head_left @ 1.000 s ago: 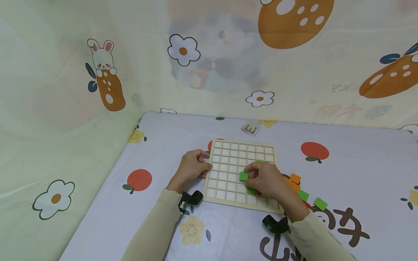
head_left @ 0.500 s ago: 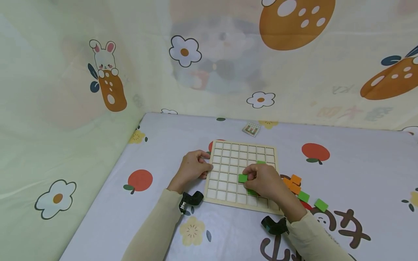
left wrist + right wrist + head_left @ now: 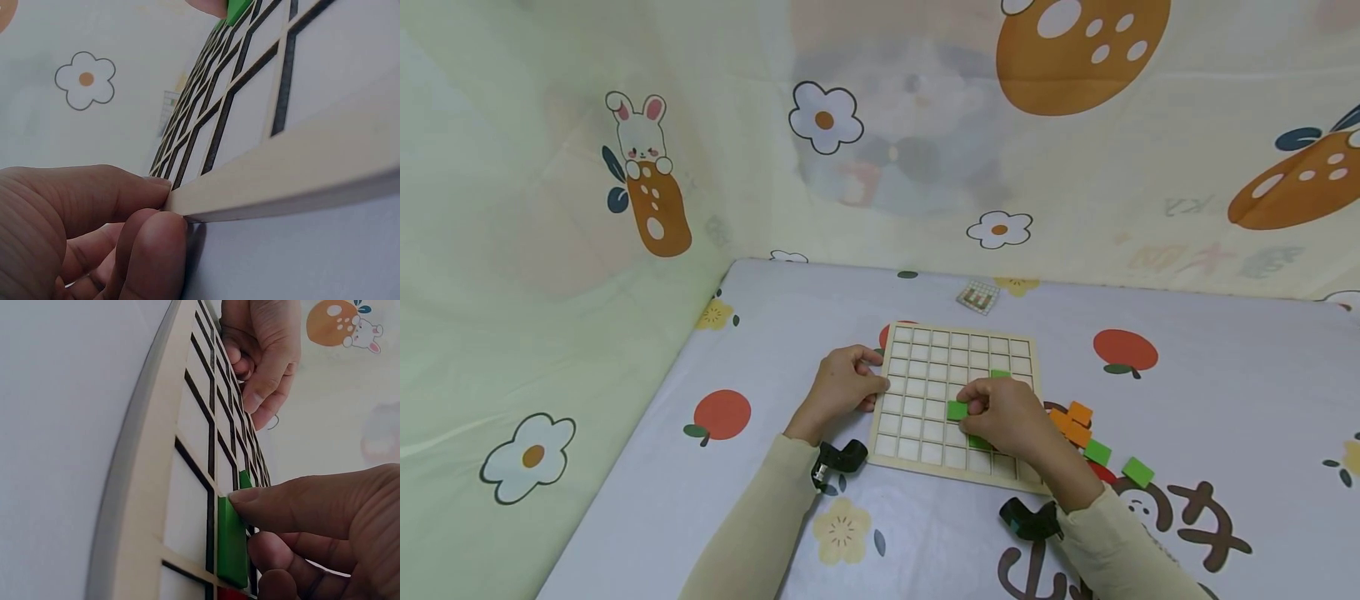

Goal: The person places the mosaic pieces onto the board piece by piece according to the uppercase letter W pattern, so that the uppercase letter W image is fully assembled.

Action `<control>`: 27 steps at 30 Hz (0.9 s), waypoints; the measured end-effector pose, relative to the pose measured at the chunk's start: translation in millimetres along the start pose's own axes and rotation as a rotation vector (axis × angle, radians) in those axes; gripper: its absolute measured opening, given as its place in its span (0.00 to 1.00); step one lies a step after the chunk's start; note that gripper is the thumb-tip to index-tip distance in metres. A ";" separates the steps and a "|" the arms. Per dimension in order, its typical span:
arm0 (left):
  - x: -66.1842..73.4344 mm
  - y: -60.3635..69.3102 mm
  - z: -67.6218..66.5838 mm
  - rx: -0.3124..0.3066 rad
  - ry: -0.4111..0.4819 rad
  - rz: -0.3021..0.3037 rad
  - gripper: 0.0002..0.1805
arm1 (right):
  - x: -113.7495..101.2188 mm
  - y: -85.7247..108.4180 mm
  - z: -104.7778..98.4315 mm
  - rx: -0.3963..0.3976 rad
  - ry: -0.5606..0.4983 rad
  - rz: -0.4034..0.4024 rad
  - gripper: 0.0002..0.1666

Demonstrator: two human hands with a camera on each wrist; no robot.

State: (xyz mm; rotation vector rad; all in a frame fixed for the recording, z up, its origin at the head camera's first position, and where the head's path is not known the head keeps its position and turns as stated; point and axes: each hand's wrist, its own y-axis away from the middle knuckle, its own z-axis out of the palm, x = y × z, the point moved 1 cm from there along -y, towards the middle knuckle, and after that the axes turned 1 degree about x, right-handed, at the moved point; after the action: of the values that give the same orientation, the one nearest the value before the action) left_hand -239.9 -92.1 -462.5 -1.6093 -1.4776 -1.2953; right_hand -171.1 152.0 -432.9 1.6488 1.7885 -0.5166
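Observation:
My left hand (image 3: pixel 842 385) holds the left edge of a wooden grid board (image 3: pixel 912 406) by thumb and index finger, as the left wrist view shows close up. Over the board's middle, my right hand (image 3: pixel 1009 417) pinches a green square tile (image 3: pixel 957 410) at a cell. Behind the right thumb, only a sliver of that green tile (image 3: pixel 244 479) shows in the right wrist view. Another green tile (image 3: pixel 231 544) lies in the grid nearer the front, beside a red tile (image 3: pixel 232 594). Farther back in the grid is one more green tile (image 3: pixel 1000 374), partly covered by the right hand.
Orange tiles (image 3: pixel 1078 413) and loose green tiles (image 3: pixel 1138 472) lie right of the board, some behind the right wrist. A small patterned card (image 3: pixel 977 297) lies beyond the board's far edge. Printed cloth covers the table (image 3: pixel 1225 375), and a fabric wall (image 3: pixel 895 125) rises behind.
The green tile in my right hand has shifted slightly left and toward me onto a cell, then stayed nearly still. My left hand keeps its place at the board's edge.

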 end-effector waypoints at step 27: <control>-2.3 0.1 -1.0 -0.010 0.018 0.033 0.16 | -2.2 1.7 1.2 0.004 0.017 0.003 0.14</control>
State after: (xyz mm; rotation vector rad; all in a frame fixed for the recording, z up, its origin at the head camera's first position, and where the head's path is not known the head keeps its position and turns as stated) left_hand -239.9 -93.8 -464.2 -1.6177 -1.4297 -1.2980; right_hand -169.2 149.8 -432.0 1.6633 1.7984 -0.5066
